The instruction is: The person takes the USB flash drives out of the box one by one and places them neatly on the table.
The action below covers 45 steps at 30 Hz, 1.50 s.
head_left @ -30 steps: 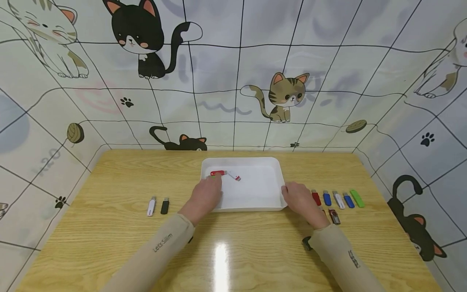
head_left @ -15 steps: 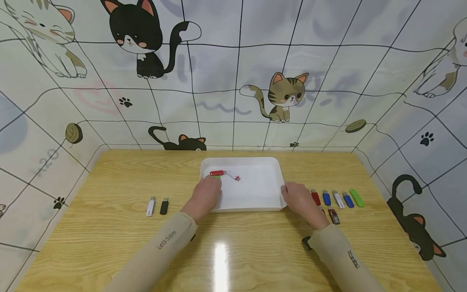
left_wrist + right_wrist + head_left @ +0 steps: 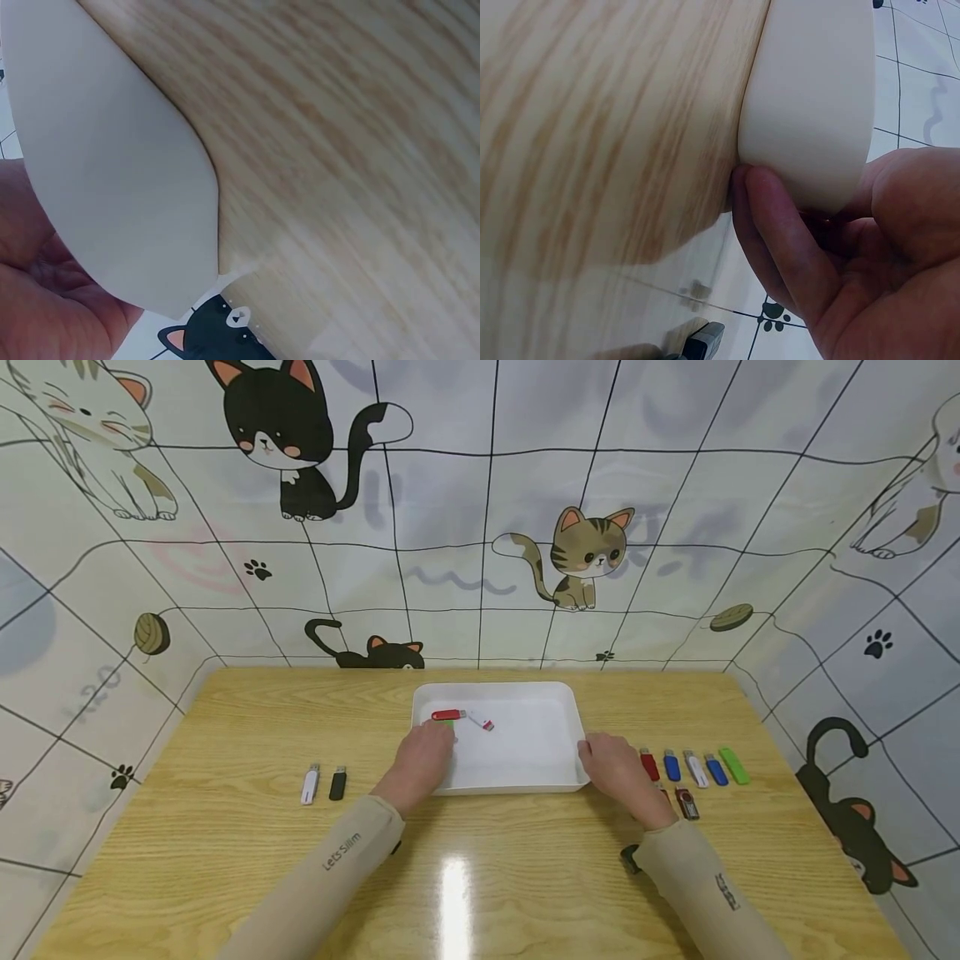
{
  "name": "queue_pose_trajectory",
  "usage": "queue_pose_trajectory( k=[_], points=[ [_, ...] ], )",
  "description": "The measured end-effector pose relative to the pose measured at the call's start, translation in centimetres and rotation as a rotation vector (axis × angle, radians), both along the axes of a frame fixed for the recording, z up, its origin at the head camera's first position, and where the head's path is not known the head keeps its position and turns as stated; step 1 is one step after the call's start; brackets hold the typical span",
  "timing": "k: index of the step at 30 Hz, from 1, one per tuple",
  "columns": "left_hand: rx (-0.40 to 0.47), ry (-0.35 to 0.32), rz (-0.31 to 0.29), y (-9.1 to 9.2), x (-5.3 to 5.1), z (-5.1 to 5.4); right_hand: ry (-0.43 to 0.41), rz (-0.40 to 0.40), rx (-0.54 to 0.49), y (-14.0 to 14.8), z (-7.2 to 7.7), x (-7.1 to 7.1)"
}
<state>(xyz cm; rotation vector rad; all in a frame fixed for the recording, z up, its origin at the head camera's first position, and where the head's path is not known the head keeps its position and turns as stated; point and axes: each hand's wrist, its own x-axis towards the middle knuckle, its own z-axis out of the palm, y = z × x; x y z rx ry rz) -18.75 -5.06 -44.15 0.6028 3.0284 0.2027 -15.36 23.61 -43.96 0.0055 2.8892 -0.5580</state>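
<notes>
In the head view, a shallow white tray (image 3: 525,752) lies at the middle of the table. My left hand (image 3: 423,758) grips its left edge; in the left wrist view the tray wall (image 3: 127,180) hides the fingertips. My right hand (image 3: 613,770) holds the right edge, and in the right wrist view its fingers (image 3: 780,225) curl against the tray's outer wall. Inside the tray are a red USB flash drive (image 3: 448,715) and a white-and-red one (image 3: 481,722). Something green (image 3: 450,723) shows beside my left hand, mostly covered.
Left of the tray lie a white flash drive (image 3: 310,785) and a black one (image 3: 338,784). At the right are several more, among them a blue one (image 3: 672,767), a green one (image 3: 734,767) and a red-and-black one (image 3: 686,804). Cat-patterned walls border the table (image 3: 247,718).
My left hand has drawn back slightly along the tray's left edge, uncovering more of the red flash drive and the green thing. My right hand and the tray look still.
</notes>
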Motion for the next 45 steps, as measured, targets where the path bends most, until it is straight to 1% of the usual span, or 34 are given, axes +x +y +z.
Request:
queue_pose_trajectory(
  k=[3,5,7,11,17,22,29,35,40,45],
  points=[
    [0.024,-0.029,0.019,-0.2,0.1,0.1,0.003,0.003,0.0,0.0,0.0,0.0],
    [0.07,-0.054,0.038,-0.3,0.1,0.3,0.005,0.004,0.002,0.0,0.0,0.0],
    [0.112,-0.064,0.052,-0.6,0.1,0.4,0.01,0.007,0.004,0.0,0.0,-0.1],
    [0.214,-0.057,0.085,-1.3,0.2,1.2,0.009,0.006,0.003,0.0,-0.1,-0.2],
    [0.299,-0.022,0.117,-2.9,0.9,2.6,-0.009,-0.001,0.002,0.0,-0.1,-0.3],
    [0.352,0.012,0.134,-4.8,1.4,3.2,-0.013,0.0,0.001,0.0,0.0,-0.2],
    [0.371,0.083,0.159,-7.6,1.9,3.6,0.002,-0.002,0.008,0.0,-0.2,0.0],
    [0.384,0.085,0.191,-9.7,2.5,4.0,0.007,0.005,0.012,0.0,-0.2,-0.1],
    [0.379,0.097,0.195,-11.6,3.0,4.0,-0.002,0.003,0.011,0.0,-0.2,-0.1],
    [0.362,0.083,0.216,-13.6,3.6,3.9,-0.008,-0.009,0.001,0.0,-0.1,0.0]
  ],
)
